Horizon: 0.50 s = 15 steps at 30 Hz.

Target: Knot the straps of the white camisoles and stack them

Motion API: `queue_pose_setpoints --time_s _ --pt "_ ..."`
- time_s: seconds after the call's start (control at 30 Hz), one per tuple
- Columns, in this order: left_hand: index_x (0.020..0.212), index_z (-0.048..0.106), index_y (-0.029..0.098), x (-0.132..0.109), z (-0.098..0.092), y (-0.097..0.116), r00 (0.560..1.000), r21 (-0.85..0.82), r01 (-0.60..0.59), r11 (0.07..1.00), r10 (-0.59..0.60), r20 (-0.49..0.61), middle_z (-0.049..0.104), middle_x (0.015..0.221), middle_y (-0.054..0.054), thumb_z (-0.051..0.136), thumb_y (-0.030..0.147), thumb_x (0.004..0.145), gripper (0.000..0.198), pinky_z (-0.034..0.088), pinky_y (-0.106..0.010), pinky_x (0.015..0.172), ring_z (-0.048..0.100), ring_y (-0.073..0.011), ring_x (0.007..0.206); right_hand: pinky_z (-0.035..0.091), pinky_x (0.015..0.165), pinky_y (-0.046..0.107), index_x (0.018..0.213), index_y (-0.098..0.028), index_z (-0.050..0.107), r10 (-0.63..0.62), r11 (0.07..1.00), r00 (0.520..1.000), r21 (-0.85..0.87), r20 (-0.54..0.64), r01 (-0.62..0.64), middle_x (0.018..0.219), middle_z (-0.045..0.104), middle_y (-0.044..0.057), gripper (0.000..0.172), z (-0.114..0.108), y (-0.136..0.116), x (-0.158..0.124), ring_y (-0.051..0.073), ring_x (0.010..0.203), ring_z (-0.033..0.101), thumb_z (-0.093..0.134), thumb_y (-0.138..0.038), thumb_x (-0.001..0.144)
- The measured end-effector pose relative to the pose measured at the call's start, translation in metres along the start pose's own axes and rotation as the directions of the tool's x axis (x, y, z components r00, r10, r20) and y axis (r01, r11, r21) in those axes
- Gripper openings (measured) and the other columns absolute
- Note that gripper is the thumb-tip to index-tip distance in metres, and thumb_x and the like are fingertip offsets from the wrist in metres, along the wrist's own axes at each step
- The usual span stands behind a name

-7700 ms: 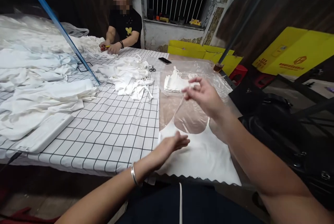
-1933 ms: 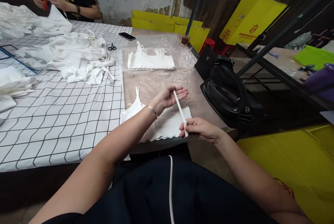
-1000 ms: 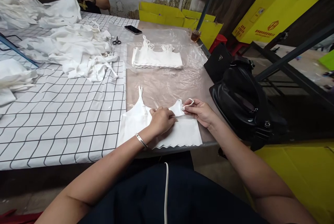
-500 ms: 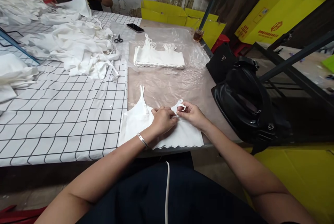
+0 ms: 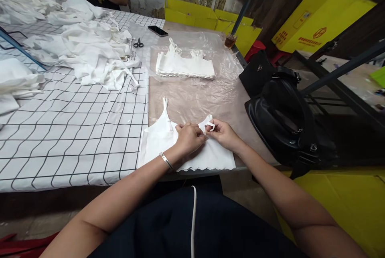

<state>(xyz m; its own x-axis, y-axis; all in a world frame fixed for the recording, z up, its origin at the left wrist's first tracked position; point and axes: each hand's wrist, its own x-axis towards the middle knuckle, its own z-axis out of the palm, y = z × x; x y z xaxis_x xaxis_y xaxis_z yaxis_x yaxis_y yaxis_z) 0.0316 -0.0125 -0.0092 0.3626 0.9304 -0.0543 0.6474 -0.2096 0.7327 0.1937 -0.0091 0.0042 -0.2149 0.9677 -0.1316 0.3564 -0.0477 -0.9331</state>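
A white camisole top (image 5: 158,146) with thin straps and a wavy hem lies flat at the table's front edge. Its left strap points away from me. My left hand (image 5: 190,138) rests on the garment with fingers closed, pinching at the base of the right strap. In my right hand (image 5: 224,134), thumb and fingers are pinched on the looped right strap (image 5: 211,125), close beside the left fingertips. The small detail between the fingertips is too fine to make out. Farther back sits a folded stack of white tops (image 5: 185,65) on clear plastic.
Heaps of white garments (image 5: 93,49) cover the left side. Black scissors (image 5: 138,43) and a phone (image 5: 157,31) lie behind. A black bag (image 5: 279,117) stands at right, a glass of brown drink (image 5: 230,41) beyond. Across the table a person handles white cloth (image 5: 78,1).
My hands stay nearly still on the strap. Across the table, the person's hands have moved left and up, lifting white cloth; the red-handled tool there is out of sight now.
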Motion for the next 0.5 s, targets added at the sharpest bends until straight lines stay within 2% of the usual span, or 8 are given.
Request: queue_pose_setpoints --time_s 0.1,0.17,0.2,0.27,0.37,0.43,0.5 --pt "0.070 0.072 0.020 -0.001 0.000 0.001 1.000 -0.023 0.017 1.000 -0.018 -0.007 0.068 0.080 -0.002 0.061 0.028 0.083 0.019 0.022 -0.043 0.088 0.053 -0.0223 0.095 0.037 0.066 0.027 0.069 -0.020 0.055 -0.035 0.981 0.999 -0.193 -0.011 0.032 0.069 0.056 -0.003 0.005 -0.004 -0.005 -0.004 0.013 0.067 0.049 0.060 -0.022 0.069" --pt "0.071 0.072 0.021 -0.001 0.001 0.001 1.000 -0.028 0.017 0.999 -0.017 -0.014 0.069 0.081 -0.002 0.062 0.028 0.083 0.019 0.022 -0.043 0.089 0.053 -0.0218 0.095 0.036 0.063 0.026 0.070 -0.020 0.057 -0.009 0.968 1.000 -0.250 0.010 0.011 0.067 0.056 -0.003 0.003 -0.008 -0.008 -0.006 0.013 0.065 0.048 0.059 -0.019 0.068" --pt "0.071 0.072 0.021 -0.001 0.001 0.000 1.000 -0.020 0.010 1.000 -0.010 -0.015 0.069 0.082 -0.002 0.062 0.030 0.083 0.019 0.022 -0.043 0.088 0.053 -0.0218 0.095 0.035 0.062 0.026 0.070 -0.020 0.058 0.027 0.975 0.999 -0.220 0.033 -0.019 0.066 0.056 -0.003 0.004 -0.009 -0.008 -0.005 0.013 0.063 0.047 0.060 -0.019 0.067" --pt "0.072 0.072 0.020 -0.001 0.001 -0.002 1.000 0.018 -0.013 1.000 0.013 -0.011 0.070 0.084 -0.003 0.064 0.032 0.082 0.017 0.022 -0.043 0.088 0.053 -0.0227 0.096 0.034 0.058 0.025 0.072 -0.019 0.059 0.112 0.993 0.991 -0.035 0.076 -0.109 0.068 0.057 -0.003 0.008 -0.013 -0.008 0.001 0.012 0.061 0.046 0.063 -0.021 0.066" --pt "0.080 0.071 0.020 -0.001 0.001 -0.003 0.999 0.077 -0.048 0.996 0.048 0.003 0.072 0.089 -0.004 0.066 0.030 0.082 0.011 0.024 -0.043 0.088 0.053 -0.0245 0.100 0.032 0.050 0.024 0.073 -0.020 0.058 0.214 0.922 0.975 0.316 0.060 -0.222 0.073 0.060 0.000 0.012 -0.021 -0.010 0.023 0.011 0.057 0.045 0.066 -0.023 0.065" --pt "0.083 0.070 0.020 0.000 0.000 -0.002 0.998 0.111 -0.062 0.992 0.060 0.017 0.072 0.091 -0.005 0.066 0.028 0.082 0.010 0.024 -0.043 0.089 0.052 -0.0258 0.102 0.028 0.044 0.023 0.074 -0.020 0.057 0.250 0.894 0.968 0.383 0.001 -0.231 0.072 0.060 0.000 0.012 -0.026 -0.016 0.044 0.010 0.053 0.041 0.067 -0.023 0.069" --pt "0.083 0.069 0.020 0.002 0.001 0.002 0.998 0.143 -0.056 0.988 0.051 0.036 0.072 0.090 -0.006 0.065 0.028 0.082 0.009 0.025 -0.044 0.090 0.053 -0.0271 0.104 0.028 0.041 0.022 0.078 -0.018 0.059 0.231 0.922 0.971 0.333 -0.066 -0.196 0.068 0.056 -0.001 0.012 -0.030 -0.025 0.065 0.009 0.049 0.039 0.068 -0.026 0.076"
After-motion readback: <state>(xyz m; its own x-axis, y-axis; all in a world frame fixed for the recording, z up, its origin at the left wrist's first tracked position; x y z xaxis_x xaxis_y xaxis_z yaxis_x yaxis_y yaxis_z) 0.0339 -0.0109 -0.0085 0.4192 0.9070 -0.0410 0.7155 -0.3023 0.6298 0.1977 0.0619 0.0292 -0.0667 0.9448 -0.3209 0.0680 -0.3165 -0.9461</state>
